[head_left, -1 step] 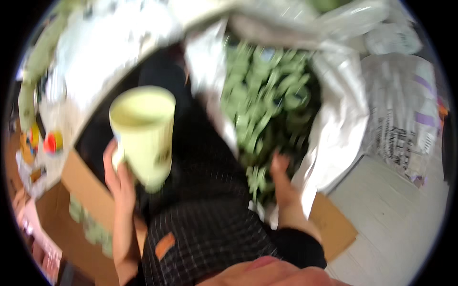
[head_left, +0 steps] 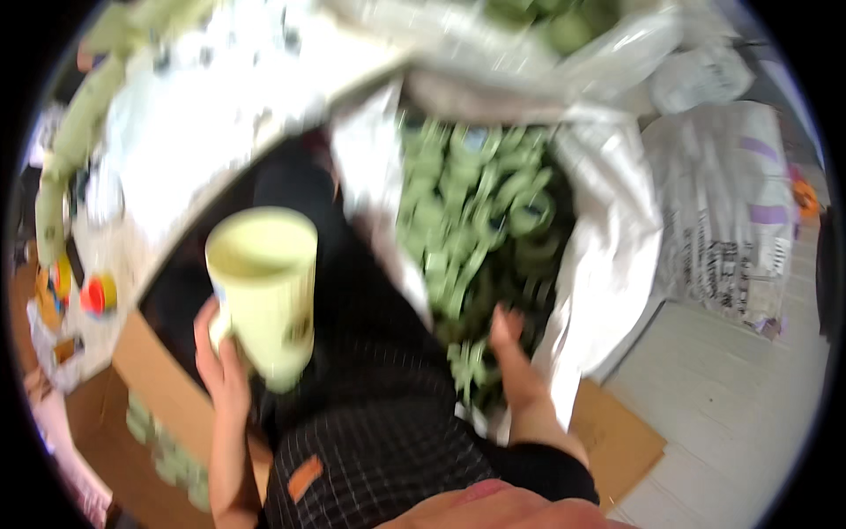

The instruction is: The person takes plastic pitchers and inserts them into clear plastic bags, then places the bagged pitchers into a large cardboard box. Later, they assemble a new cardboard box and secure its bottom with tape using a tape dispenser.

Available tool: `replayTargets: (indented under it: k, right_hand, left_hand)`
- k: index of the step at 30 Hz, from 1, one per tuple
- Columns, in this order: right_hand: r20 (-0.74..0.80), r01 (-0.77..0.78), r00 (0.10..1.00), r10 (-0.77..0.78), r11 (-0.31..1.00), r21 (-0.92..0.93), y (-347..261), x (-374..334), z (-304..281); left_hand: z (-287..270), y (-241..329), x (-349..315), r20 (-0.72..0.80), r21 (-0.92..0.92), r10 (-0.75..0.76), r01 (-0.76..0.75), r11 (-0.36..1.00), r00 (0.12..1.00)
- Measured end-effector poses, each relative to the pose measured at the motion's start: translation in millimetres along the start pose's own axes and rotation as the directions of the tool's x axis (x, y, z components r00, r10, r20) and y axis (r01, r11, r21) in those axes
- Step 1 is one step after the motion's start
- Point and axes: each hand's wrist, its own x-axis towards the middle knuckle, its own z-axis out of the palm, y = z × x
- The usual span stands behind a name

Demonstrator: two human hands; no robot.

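- Slightly lower in view than before: pale-yellow mug (head_left: 275, 319), left hand (head_left: 220, 361), right hand (head_left: 508, 339), white sack (head_left: 619, 225).
- Likely step: holding the mug while reaching among green pieces (head_left: 458, 189); next calls for a sure right-hand grip.
- Left fingers curl round the mug's handle, left of the sack.
- Right hand reaches over the sack's near edge; its grip cannot be told.

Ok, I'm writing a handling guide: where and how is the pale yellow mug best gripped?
Probably by the handle, from the left: it juts from that side of the mug, where the left hand grips it, and a side hold leaves the upturned mouth clear.
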Motion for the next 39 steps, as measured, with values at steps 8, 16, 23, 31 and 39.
replayTargets:
  k: [8, 16, 23, 31, 39]
  right_hand:
    - [0.071, -0.167, 0.986, -0.154, -0.8, 0.576, -156.5, 76.0, -337.6]
    - [-0.694, 0.697, 0.707, -0.137, 0.302, 0.65, -236.2, 58.9, -341.1]
    - [-0.704, 0.798, 0.59, -0.396, 0.419, 0.433, -238.8, 53.0, -339.6]
    - [-0.721, 0.732, 0.597, -0.353, -0.127, 0.669, -236.2, 61.7, -461.1]
    - [-0.744, 0.893, 0.12, -0.658, -0.255, 0.37, -252.5, 33.0, -472.4]
  left_hand:
    - [-13.9, 28.2, 8.9, 0.113, -0.113, -0.128, 0.141, 0.984, 0.985]
    - [-25.5, -10.1, -15.1, 0.027, -0.284, -0.033, 0.039, 0.958, 0.999]
    - [-26.2, -9.7, -6.8, 0.097, -0.346, 0.003, 0.031, 0.938, 0.995]
    - [-26.1, -8.6, -20.2, 0.041, -0.416, -0.008, 0.024, 0.909, 0.999]
    - [-32.8, -16.9, -27.9, 0.122, -0.527, -0.061, 0.117, 0.842, 0.991]
